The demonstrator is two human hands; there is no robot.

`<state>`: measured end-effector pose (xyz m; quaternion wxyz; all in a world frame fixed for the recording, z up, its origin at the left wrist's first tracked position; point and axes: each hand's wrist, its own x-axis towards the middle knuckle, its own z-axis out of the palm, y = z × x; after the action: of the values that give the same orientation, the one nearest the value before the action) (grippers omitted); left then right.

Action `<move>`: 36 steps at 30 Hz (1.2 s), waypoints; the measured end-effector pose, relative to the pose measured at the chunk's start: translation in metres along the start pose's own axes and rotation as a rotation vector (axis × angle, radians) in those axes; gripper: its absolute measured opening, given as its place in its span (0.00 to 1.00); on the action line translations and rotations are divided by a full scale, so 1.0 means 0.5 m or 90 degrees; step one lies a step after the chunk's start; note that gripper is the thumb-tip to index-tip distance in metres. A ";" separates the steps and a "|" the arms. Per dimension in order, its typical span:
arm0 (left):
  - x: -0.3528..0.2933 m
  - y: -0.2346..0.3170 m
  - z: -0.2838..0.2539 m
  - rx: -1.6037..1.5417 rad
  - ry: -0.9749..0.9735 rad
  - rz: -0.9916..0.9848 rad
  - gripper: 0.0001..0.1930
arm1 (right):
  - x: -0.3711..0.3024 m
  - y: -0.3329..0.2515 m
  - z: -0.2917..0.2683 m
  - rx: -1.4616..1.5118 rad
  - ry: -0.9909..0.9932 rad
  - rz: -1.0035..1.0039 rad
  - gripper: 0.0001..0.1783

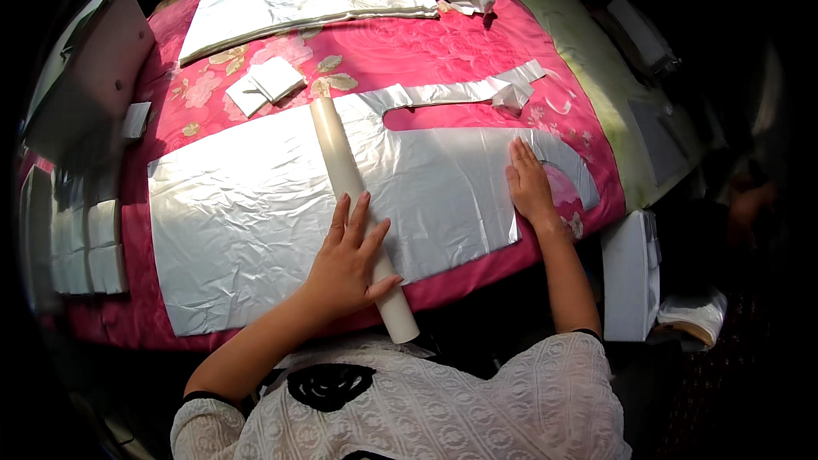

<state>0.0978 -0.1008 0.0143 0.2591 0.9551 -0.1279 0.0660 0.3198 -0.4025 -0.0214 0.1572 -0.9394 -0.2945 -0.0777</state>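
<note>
A thin, shiny white plastic sheet [247, 213] with a curved cut-out and strap-like ends, looking like a disposable apron, lies spread over the pink floral cloth. Across it, from far to near, rests a cream-white tube [336, 149] whose near end sticks out past the table edge. My left hand [349, 260] lies on the tube with fingers spread, not wrapped round it. Flat on the sheet's right part, beside the curved opening, is my right hand [529, 179], its fingers stretched out and holding nothing.
A flat stack of similar white plastic [315, 0] lies at the far side. Small folded white packets [271, 83] sit nearer, left of the tube. Several white bundles [85, 243] stand at the left edge; a white box [629, 277] is at the right.
</note>
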 end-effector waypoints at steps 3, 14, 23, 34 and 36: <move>0.006 0.017 0.005 -0.003 -0.003 0.013 0.34 | -0.026 0.150 -0.043 -0.092 0.059 0.180 0.24; 0.014 0.027 0.009 -0.004 0.006 0.007 0.32 | -0.027 0.123 -0.097 -0.251 0.182 0.251 0.09; 0.042 0.035 -0.033 -0.567 0.047 -0.197 0.29 | -0.047 -0.339 -0.106 0.580 -0.045 0.086 0.08; -0.113 -0.182 -0.179 -0.758 -0.143 -0.530 0.07 | -0.170 -0.492 -0.117 0.266 -0.107 -0.188 0.17; -0.166 -0.232 -0.217 -0.685 -0.101 -0.591 0.06 | -0.182 -0.480 -0.126 0.138 -0.136 -0.091 0.24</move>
<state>0.0440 0.0688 0.0356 0.6855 0.6528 0.2583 -0.1929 0.1040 -0.2858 0.0761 0.2197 -0.8965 -0.3821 0.0440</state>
